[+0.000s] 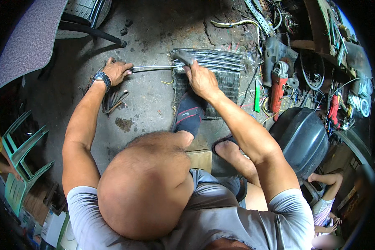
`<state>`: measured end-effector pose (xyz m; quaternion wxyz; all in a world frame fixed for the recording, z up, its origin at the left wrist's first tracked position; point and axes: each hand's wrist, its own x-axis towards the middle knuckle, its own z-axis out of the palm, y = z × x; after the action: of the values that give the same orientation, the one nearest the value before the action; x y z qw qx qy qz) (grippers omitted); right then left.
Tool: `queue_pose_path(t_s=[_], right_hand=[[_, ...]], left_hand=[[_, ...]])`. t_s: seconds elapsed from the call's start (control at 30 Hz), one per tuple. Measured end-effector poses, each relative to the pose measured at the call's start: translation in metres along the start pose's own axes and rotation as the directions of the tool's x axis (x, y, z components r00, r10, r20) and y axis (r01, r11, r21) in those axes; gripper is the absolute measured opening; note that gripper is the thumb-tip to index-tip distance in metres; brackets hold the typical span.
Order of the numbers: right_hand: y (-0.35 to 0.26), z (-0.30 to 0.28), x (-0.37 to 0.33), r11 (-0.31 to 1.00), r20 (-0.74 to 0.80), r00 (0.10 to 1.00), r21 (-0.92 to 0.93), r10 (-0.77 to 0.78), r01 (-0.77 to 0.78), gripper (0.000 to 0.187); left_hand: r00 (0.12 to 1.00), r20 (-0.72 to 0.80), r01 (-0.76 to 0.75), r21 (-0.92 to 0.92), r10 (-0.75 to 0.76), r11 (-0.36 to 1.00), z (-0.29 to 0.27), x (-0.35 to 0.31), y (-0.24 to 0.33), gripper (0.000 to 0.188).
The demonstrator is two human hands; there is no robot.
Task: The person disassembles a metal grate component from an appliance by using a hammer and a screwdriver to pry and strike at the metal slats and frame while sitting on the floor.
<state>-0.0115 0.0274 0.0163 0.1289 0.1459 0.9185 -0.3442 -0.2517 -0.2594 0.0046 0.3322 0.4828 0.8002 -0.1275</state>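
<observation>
My left hand [116,71], with a watch on the wrist, is low over the floor. Its fingertips close on one end of a thin metal rod [154,67]. The rod runs right to a black slatted panel [227,89] that lies on the floor with long strips across its far part. Above the panel's far left part, my right hand [202,80] is closed around a grey blunt-ended tool [183,57]. Its grip is hidden in my fist, so I cannot tell its exact kind. My foot in a dark shoe [189,114] rests on the panel's near left part.
Several bent metal pieces [113,101] lie near my left wrist. To the right are a red angle grinder [279,85], a green strip [257,96], loose wires and a black rounded case [302,139]. Green chairs [25,154] stand left; another person [327,204] sits at lower right.
</observation>
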Motion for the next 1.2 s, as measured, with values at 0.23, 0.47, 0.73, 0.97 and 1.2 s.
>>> queue_pose_path(t_s=[0.23, 0.47, 0.73, 0.97, 1.2], right_hand=[[0.012, -0.023, -0.023, 0.997, 0.070, 0.995, 0.014, 0.070, -0.071, 0.034], [0.095, -0.028, -0.166, 0.755, -0.165, 0.760, 0.363, 0.629, -0.546, 0.045], [0.133, 0.016, -0.236, 0.454, -0.009, 0.574, 0.622, 0.819, -0.638, 0.049], [0.146, 0.045, -0.241, 0.506, -0.094, 0.559, 0.567, 0.824, -0.650, 0.053], [0.140, 0.030, -0.233, 0.573, -0.118, 0.620, 0.544, 0.776, -0.613, 0.052]], left_hand=[[0.988, -0.153, -0.010, -0.076, -0.002, 0.997, -0.004, -0.017, 0.004, 0.036], [0.967, -0.256, -0.084, -0.338, -0.006, 0.937, -0.044, -0.033, 0.119, 0.037], [0.905, -0.304, -0.384, -0.281, 0.298, 0.880, -0.046, 0.048, 0.217, 0.035], [0.885, -0.301, -0.426, -0.208, 0.357, 0.880, -0.043, 0.074, 0.211, 0.036], [0.914, -0.258, -0.361, -0.163, 0.313, 0.918, -0.043, 0.075, 0.215, 0.034]])
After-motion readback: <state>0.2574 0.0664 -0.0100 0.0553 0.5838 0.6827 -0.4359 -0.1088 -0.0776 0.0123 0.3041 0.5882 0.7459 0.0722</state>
